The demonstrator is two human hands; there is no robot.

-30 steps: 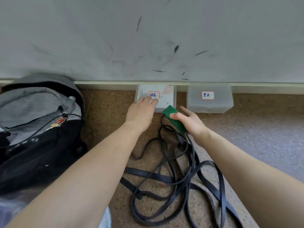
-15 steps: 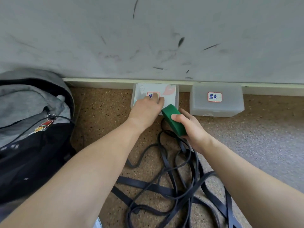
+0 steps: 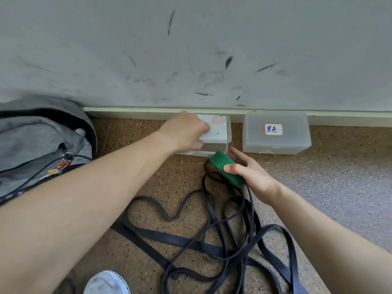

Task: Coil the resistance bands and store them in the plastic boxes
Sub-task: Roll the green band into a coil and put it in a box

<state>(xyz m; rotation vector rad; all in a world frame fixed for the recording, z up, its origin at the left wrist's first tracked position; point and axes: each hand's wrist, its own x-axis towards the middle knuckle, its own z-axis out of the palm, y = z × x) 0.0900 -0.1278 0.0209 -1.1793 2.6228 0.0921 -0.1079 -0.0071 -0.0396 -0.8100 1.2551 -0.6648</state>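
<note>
Head view: left hand (image 3: 184,132) grips the box lid (image 3: 219,129); just beside its fingers (image 3: 204,128), right hand (image 3: 251,176) clamps the coiled green band (image 3: 224,169), likely springy, best squeezed across layers.

Head view, downward (near floor (image 3: 180,179))

L hand (image 3: 186,132) is gripping the lid (image 3: 218,130) of the L box (image 3: 212,149), front edge raised. R hand (image 3: 252,176) is holding a coiled green band (image 3: 226,167) just in front of it. Black bands (image 3: 222,234) are lying tangled on the floor (image 3: 328,187); labelled box (image 3: 275,143) is sitting to the R.
</note>
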